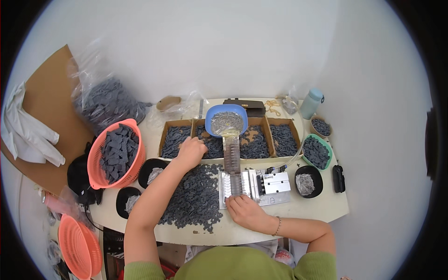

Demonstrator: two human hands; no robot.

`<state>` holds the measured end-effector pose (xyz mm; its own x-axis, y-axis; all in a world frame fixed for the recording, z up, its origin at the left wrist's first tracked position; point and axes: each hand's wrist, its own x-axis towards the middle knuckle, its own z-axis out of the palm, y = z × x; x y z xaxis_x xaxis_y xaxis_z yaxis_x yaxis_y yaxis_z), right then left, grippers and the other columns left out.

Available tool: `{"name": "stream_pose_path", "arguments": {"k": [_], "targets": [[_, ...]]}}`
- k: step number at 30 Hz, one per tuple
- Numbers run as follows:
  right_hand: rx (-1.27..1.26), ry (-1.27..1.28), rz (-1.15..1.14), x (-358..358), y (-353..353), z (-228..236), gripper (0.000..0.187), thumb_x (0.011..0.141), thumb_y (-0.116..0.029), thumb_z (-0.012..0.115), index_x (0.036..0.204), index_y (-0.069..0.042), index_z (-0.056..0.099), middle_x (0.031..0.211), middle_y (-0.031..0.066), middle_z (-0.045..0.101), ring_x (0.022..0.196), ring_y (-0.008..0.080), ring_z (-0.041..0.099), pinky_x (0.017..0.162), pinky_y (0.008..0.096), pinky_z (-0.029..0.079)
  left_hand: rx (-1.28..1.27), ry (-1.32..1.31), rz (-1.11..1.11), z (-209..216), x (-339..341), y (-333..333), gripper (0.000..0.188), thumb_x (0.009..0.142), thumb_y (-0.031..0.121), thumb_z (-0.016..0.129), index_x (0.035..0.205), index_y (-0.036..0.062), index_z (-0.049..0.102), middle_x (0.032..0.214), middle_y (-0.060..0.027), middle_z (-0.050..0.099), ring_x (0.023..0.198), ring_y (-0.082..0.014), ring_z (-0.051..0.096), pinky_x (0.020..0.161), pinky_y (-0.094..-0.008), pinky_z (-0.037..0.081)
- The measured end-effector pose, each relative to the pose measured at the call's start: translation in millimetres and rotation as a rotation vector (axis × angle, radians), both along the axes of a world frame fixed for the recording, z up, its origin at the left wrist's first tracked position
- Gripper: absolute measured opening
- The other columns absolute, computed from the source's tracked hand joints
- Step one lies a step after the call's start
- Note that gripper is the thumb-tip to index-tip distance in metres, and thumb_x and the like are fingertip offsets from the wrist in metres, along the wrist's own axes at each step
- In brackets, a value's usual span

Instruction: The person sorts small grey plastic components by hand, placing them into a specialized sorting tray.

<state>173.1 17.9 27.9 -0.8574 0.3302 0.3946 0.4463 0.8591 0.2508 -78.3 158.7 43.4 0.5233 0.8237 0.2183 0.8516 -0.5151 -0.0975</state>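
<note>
My left hand (192, 151) reaches to the front of a divided cardboard tray (192, 135), its fingers curled down beside small dark grey pieces. What its fingertips hold, if anything, is hidden. My right hand (246, 213) rests at the front edge of a metal fixture (255, 186), fingers bent and drawn together. Its fingertips touch the lower end of the slotted part, and their grip is too small to make out. A clear ribbed chute (231, 154) runs down to the fixture from a blue bowl (210, 112) of thin silvery pins. Left of the fixture lies a spread of grey pieces (191, 198).
Black bowls (318, 179) of pins stand on both sides. A green basket (326, 163) of grey pieces sits right, near a light blue bottle (310, 105). A coral basket (95, 163) holds larger grey pieces at left. An air hose (302, 135) curves behind the fixture.
</note>
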Motion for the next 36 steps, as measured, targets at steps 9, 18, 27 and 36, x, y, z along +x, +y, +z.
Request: {"name": "stream_pose_path", "arguments": {"k": [9,18,27,36], "targets": [[-0.270,0.218,-0.390,37,153,16,0.020,0.075,-0.004,0.057,0.087,-0.011,0.072,0.084,0.0070,0.068,0.087,0.0250,0.060,0.076,0.0385,0.047,0.012,-0.410,0.117,7,19,-5,0.008,0.079,0.003,0.060,0.086,0.0053,0.063,0.087,-0.0139,0.058,0.086,-0.0333,0.060,0.073,-0.0420,0.048],[-0.360,-0.071,-0.430,33,191,8,0.012,0.075,-0.012,0.069,0.087,-0.012,0.072,0.085,0.0057,0.069,0.091,0.0248,0.059,0.080,0.0375,0.042,-0.564,-0.783,-0.020,-13,58,-105,0.014,0.080,0.003,0.069,0.093,0.0011,0.065,0.079,-0.0112,0.063,0.073,-0.0205,0.064,0.067,-0.0300,0.051],[-0.833,0.384,-0.205,35,133,33,0.015,0.081,-0.009,0.059,0.094,-0.007,0.067,0.085,0.0120,0.064,0.080,0.0290,0.064,0.072,0.0389,0.051,0.010,-0.502,-0.198,-38,63,-140,0.011,0.079,0.012,0.064,0.085,0.0034,0.064,0.071,-0.0062,0.055,0.069,-0.0245,0.060,0.057,-0.0357,0.047],[-0.422,0.265,0.060,0,48,-12,0.012,0.072,-0.008,0.059,0.084,-0.005,0.059,0.083,0.0077,0.057,0.081,0.0247,0.059,0.067,0.0365,0.051,0.019,-0.185,-0.103,-25,59,-165,0.020,0.077,0.024,0.070,0.086,0.0069,0.067,0.063,-0.0023,0.056,0.059,-0.0217,0.058,0.052,-0.0341,0.047]]}}
